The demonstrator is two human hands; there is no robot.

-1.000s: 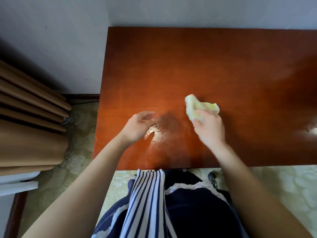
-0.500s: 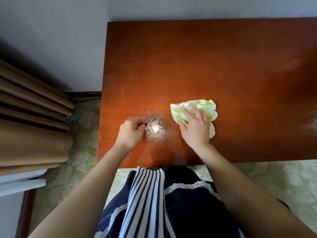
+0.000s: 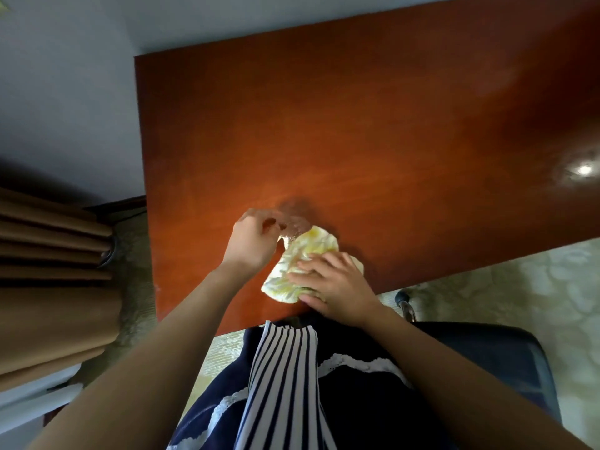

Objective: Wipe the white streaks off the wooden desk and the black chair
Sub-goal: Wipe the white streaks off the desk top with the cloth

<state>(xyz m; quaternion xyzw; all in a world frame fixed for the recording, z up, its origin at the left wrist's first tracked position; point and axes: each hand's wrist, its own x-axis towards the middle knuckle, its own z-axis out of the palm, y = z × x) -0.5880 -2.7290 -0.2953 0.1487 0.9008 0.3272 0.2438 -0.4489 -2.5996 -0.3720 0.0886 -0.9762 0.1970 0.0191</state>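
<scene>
Pressing down with fingers spread nearly straight, the right hand [image 3: 337, 287] pins a crumpled white-and-yellow cloth [image 3: 303, 253] to the glossy reddish-brown desk [image 3: 373, 134] near its front edge. On my feed the left hand [image 3: 251, 241] sits curled at the cloth's far corner, and I cannot tell whether it pinches the fabric. A faint greyish-white smear [image 3: 293, 217] marks the wood just beyond both hands.

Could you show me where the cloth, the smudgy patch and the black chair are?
cloth [image 3: 308, 246]: head view, on its yellow upper fold.
smudgy patch [image 3: 295, 216]: head view, on the hazy marks on the desk just above the cloth.
black chair [image 3: 493, 345]: head view, on its seat at the lower right.
</scene>
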